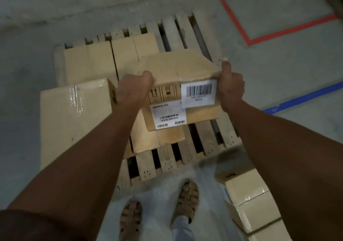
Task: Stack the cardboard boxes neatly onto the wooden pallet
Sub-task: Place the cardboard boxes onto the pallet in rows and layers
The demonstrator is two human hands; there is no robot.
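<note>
Step in hand: placement. A labelled cardboard box is held above the wooden pallet, over boxes already laid. The left hand clamps its left end and the right hand its right end, thumbs on top, arms extended forward and down. Judged next: lower it squarely beside the taped box, edges aligned. More boxes wait on the floor.

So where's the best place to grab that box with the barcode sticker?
By its two short ends, one hand from each side, as the left hand and right hand do now. The labelled box is wide and flat, so gripping both ends keeps it level above the pallet.
</note>
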